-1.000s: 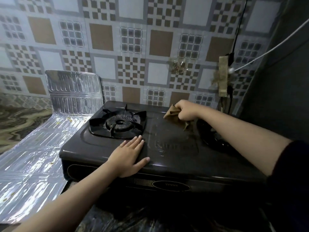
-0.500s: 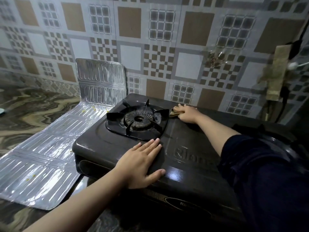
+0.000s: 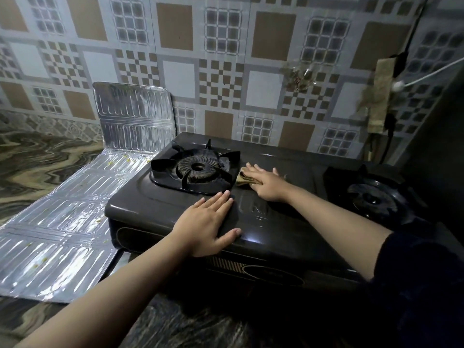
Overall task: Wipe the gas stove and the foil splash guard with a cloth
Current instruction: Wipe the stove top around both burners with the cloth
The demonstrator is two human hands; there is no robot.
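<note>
The right hand [image 3: 266, 183] is sliding nearer, pressing the cloth [image 3: 244, 179] flat-fingered and risking a snag on the grate [image 3: 198, 169] beside it, while the flat left hand [image 3: 208, 222] is bracing the stove [image 3: 288, 229].

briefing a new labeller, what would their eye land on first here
A dark gas stove fills the centre, left hand flat on its front, right hand pressing a tan cloth beside the left burner. Left of it the shiny foil splash guard lies on the counter, one panel upright against the tiled wall.

A home kitchen: a black 2-burner gas stove [image 3: 288, 227] on a marbled brown stone counter [image 3: 37, 167], against a brown-and-white patterned tile wall [image 3: 226, 59].
</note>
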